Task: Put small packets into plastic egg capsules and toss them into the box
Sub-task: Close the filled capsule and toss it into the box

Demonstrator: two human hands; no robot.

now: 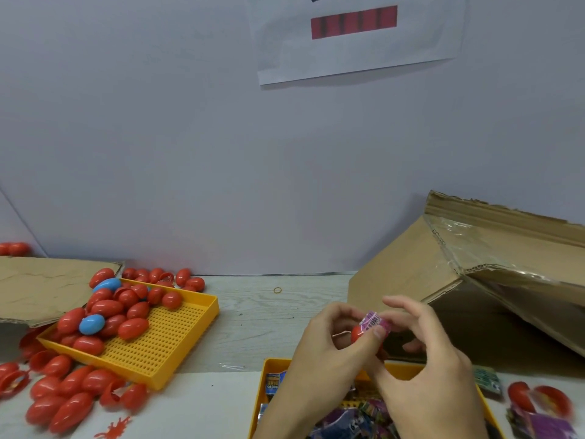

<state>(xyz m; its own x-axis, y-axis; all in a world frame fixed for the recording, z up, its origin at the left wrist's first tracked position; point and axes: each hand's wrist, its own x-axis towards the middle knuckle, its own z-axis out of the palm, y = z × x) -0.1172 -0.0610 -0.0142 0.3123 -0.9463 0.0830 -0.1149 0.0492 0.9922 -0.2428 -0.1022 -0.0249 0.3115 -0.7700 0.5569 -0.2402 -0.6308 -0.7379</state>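
My left hand (319,346) holds a red egg capsule (359,334) above the near yellow tray. A small purple packet (375,321) sticks out of the capsule's top, and my right hand (421,359) pinches it between thumb and fingers. Below both hands, the near yellow tray (269,372) holds several small packets (348,419). A tilted cardboard box (411,267) stands at the right, its opening towards me.
A second yellow tray (177,340) at the left holds several red capsules (107,307) and two blue ones (91,324). More red capsules (63,403) lie loose around it. Flat cardboard (38,283) lies far left. An open red capsule (538,399) and packets lie at the right.
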